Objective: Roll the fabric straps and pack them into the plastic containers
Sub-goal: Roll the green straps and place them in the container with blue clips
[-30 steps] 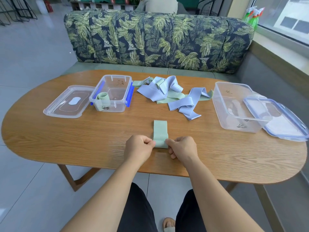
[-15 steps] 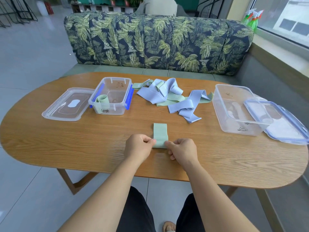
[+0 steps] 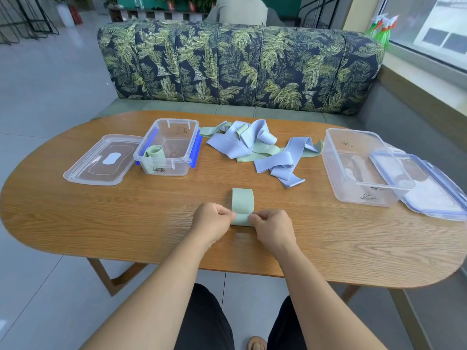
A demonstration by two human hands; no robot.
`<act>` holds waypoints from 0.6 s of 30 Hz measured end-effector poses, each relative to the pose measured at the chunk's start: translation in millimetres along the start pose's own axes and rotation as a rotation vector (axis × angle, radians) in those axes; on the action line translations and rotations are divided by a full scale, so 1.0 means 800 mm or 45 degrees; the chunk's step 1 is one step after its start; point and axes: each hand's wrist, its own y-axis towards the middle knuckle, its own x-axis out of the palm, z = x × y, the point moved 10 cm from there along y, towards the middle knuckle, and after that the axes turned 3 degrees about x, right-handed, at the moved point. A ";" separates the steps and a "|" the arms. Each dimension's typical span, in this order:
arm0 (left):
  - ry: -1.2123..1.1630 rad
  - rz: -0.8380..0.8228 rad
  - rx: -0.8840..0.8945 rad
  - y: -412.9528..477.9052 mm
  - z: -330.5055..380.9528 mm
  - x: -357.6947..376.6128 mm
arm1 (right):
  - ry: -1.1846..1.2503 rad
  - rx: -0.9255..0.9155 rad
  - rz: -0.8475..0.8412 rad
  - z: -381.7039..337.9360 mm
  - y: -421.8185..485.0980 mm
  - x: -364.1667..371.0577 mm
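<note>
A pale green strap point(image 3: 242, 202) lies on the wooden table point(image 3: 101, 223) near its front edge, its near end rolled up. My left hand point(image 3: 211, 221) pinches the roll's left side and my right hand point(image 3: 274, 227) pinches its right side. Only a short flat length of the strap shows beyond the roll. A heap of blue and green straps point(image 3: 255, 147) lies at the back centre. The small clear container point(image 3: 169, 147) with blue clips, back left, holds one rolled green strap point(image 3: 154, 154). The large clear container point(image 3: 358, 168) stands at the right.
The small container's lid point(image 3: 101, 160) lies flat to its left. The large container's blue-rimmed lid point(image 3: 424, 183) leans against its right side, near the table's right edge. A leaf-patterned sofa point(image 3: 240, 64) runs behind the table. My knees are under the front edge.
The flat length of green strap ahead of my hands has grown a little shorter as the roll took it up. Both hands stay on the roll.
</note>
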 end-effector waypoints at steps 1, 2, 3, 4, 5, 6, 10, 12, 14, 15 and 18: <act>0.032 0.027 0.027 0.000 0.001 -0.001 | 0.003 0.010 0.000 0.001 0.001 0.000; 0.077 0.059 0.059 -0.001 0.004 -0.002 | -0.005 0.016 0.001 0.001 0.002 0.000; 0.128 0.086 0.093 -0.002 0.007 -0.003 | -0.024 0.016 0.003 0.001 0.003 0.000; 0.176 0.100 0.135 -0.003 0.011 -0.003 | -0.047 0.012 0.008 0.000 0.005 -0.001; 0.222 0.100 0.176 -0.005 0.014 -0.002 | -0.068 0.009 0.014 -0.002 0.005 -0.002; 0.267 0.093 0.213 -0.006 0.017 0.000 | -0.078 0.006 0.019 -0.003 0.005 -0.003; 0.451 0.031 0.293 -0.007 0.026 0.004 | -0.084 -0.012 0.004 -0.006 0.006 -0.002; 0.542 -0.024 0.282 -0.006 0.028 0.009 | -0.109 -0.033 -0.012 -0.007 0.007 -0.001; 0.587 -0.038 0.279 -0.004 0.030 0.009 | -0.134 -0.046 -0.044 -0.006 0.010 0.002; 0.596 -0.029 0.285 -0.004 0.030 0.008 | -0.135 -0.051 -0.057 -0.007 0.011 0.003; 0.612 0.033 0.289 -0.008 0.030 0.003 | -0.108 -0.052 -0.047 -0.006 0.013 0.003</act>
